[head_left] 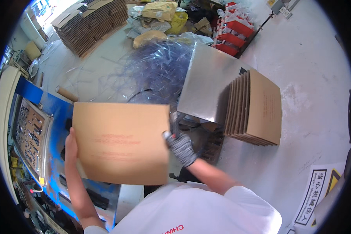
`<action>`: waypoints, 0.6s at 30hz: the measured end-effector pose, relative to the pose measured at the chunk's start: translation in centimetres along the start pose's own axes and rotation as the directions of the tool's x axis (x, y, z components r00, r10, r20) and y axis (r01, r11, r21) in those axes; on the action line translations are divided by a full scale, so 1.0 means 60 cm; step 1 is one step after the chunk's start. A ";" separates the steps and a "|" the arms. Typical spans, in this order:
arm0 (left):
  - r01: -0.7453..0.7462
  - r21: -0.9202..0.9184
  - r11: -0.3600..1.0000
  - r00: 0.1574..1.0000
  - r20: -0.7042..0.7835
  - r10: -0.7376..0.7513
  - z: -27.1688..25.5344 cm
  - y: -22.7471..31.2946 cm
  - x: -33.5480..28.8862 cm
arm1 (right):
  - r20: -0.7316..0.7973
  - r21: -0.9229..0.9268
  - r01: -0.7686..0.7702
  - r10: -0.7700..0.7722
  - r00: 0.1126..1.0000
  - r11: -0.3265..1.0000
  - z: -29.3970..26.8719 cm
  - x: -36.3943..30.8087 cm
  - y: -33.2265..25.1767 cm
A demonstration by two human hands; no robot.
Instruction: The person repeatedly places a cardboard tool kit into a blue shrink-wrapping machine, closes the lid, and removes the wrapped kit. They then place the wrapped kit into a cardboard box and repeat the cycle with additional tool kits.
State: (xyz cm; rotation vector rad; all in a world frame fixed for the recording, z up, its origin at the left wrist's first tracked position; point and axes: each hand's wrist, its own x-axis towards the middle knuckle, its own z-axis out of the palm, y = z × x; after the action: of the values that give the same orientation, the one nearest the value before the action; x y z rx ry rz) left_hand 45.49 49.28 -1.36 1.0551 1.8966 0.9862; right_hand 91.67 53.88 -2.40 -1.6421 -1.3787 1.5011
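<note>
A brown cardboard sheet (pixel 123 144) with faint red print is held up in front of my body, spanning both hands. My bare left hand (pixel 71 146) grips its left edge, the thumb lying along the side and the other fingers hidden behind. At the right edge, my right hand (pixel 179 147), in a grey knitted glove, is closed on the board with its thumb toward the front face. Off to the right, a row of similar cardboard sheets (pixel 264 109) stands on edge against a metal table (pixel 206 80).
A blue machine (pixel 58 113) with a bed of small metal parts stands at the left. Beyond the sheet lies a heap of clear plastic scrap (pixel 156 72). Farther back are stacked flat cardboard (pixel 91 25), sacks (pixel 160 11) and red bins (pixel 238 29). A warning sign (pixel 314 195) is at lower right.
</note>
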 end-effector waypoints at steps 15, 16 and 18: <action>0.762 -0.300 0.574 0.176 0.949 0.262 1.034 0.384 -0.398 | -0.113 -0.672 0.001 -0.103 0.988 0.741 -1.034 0.352 -0.062; 0.787 -0.275 0.552 0.152 0.954 0.258 1.070 0.402 -0.413 | -0.115 -0.647 0.008 -0.108 0.987 0.763 -1.055 0.362 -0.028; 0.759 -0.234 0.607 0.105 0.965 0.241 1.110 0.410 -0.415 | -0.142 -0.604 0.000 -0.107 0.984 0.797 -1.093 0.387 0.018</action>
State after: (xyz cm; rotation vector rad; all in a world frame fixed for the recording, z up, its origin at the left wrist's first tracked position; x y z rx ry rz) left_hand 120.55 53.68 -2.87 0.4225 0.3353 0.3975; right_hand 150.25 90.83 3.74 -2.0173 -1.9124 0.8891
